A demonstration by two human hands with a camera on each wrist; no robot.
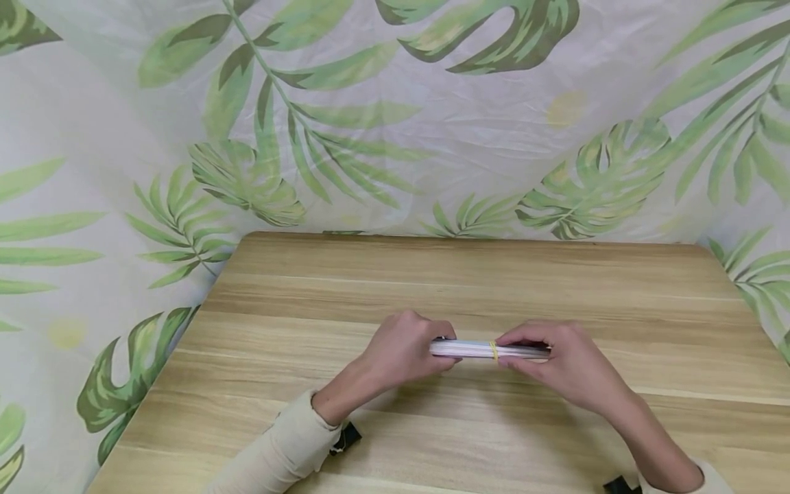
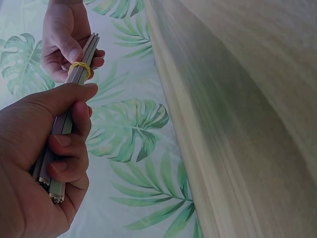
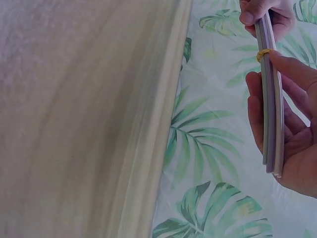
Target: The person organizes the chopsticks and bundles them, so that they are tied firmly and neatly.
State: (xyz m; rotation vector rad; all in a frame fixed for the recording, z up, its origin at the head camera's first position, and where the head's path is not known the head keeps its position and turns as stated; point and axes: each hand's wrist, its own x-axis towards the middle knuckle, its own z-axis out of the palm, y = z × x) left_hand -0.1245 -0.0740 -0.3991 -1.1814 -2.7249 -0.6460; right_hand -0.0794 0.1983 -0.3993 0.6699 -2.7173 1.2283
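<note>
A bundle of slim chopsticks (image 1: 474, 350) in pale green, purple and white is held level above the wooden table. A yellow rubber band (image 1: 494, 350) is wound around it, right of the middle in the head view. My left hand (image 1: 410, 346) grips the left end, fingers curled round it and thumb along the side in the left wrist view. With thumb and fingertips, my right hand (image 1: 568, 360) pinches the other half, its fingertips right at the band. In the right wrist view the chopsticks' (image 3: 270, 114) near ends lie over the right palm.
The wooden table (image 1: 278, 329) spreads under both hands, with its back edge toward a leaf-printed cloth (image 1: 382, 137). Black mounts (image 1: 345, 438) show beside the cream sleeves (image 1: 284, 439).
</note>
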